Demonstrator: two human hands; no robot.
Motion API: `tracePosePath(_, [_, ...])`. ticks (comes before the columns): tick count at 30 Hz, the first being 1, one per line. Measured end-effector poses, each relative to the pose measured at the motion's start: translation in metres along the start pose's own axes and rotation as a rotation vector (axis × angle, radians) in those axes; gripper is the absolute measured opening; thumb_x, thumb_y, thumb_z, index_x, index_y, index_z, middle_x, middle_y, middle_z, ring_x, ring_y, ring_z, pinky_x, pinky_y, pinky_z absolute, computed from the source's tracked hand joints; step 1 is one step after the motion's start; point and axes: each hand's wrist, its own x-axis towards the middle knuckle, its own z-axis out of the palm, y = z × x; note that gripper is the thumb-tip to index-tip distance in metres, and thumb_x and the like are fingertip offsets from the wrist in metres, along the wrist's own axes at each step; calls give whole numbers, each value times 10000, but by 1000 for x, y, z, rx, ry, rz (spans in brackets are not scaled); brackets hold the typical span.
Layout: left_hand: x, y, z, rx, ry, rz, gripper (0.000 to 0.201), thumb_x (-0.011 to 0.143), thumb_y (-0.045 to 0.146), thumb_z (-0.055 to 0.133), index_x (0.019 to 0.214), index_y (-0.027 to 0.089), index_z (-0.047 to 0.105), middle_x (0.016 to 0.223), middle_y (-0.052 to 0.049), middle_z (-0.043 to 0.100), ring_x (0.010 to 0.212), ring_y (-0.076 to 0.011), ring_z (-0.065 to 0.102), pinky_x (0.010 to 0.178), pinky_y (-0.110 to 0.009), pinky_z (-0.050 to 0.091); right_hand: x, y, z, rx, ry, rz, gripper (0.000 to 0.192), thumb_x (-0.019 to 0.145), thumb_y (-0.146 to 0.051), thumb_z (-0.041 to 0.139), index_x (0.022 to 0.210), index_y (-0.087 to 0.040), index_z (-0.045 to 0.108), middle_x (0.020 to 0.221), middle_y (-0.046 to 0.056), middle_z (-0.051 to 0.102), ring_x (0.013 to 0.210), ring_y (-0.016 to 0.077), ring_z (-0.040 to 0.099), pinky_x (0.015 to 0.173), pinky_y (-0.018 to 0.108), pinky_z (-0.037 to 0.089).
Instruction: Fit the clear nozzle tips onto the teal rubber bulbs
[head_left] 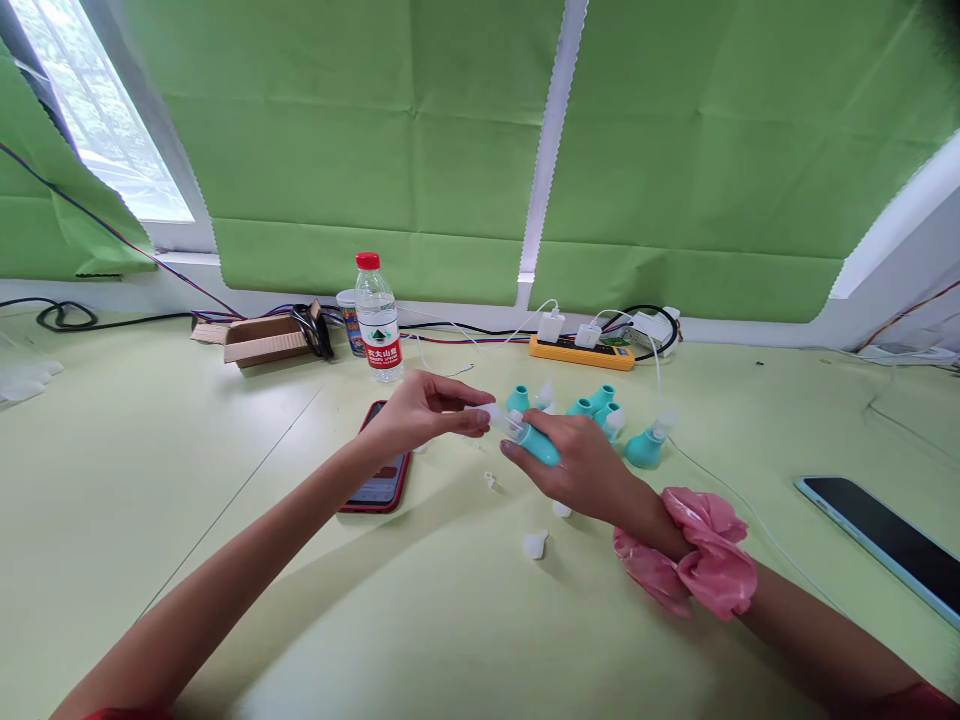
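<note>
My right hand (581, 455) is wrapped round a teal nasal aspirator bulb (541, 446), its clear nozzle (513, 425) pointing left. Between thumb and fingers, my left hand (435, 408) pinches a small translucent white tip (493, 412) at the end of that nozzle. Whether the tip is seated on it I cannot tell. Several teal bulbs stand behind my right hand, one of them an open-necked bulb (517, 399). To their right, a teal bulb with a clear top (645, 448) leans over. A loose white tip (535, 544) lies in front of my hands.
A red-cased phone (382, 485) lies partly under my left wrist; another phone (885, 540) is at far right. Behind stand a water bottle (379, 325), a paper cup (350, 322), an open cardboard box (266, 341) and an orange power strip (581, 352) with cables. Small white pieces (490, 480) lie nearby.
</note>
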Motion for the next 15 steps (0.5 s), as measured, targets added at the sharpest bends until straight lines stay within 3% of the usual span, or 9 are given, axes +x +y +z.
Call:
tracePosePath(9, [-3,6,-10,177,-303,-32,310,662,282,639,910,96,626,702,-72,638,601,-134,600,612,-270,535,-5,1,-4,-272,61,-217,316,819,-363,380,845,-123,582,642,72,614,558,157,529,471,259,224])
tracePosePath(15, [-5,7,-10,226,-323,-51,296,667,256,632,922,105,629,696,-75,645,589,-136,605,615,-269,535,-6,0,-6,-343,63,-292,290,810,-328,391,796,-122,594,622,78,611,534,153,510,459,266,205])
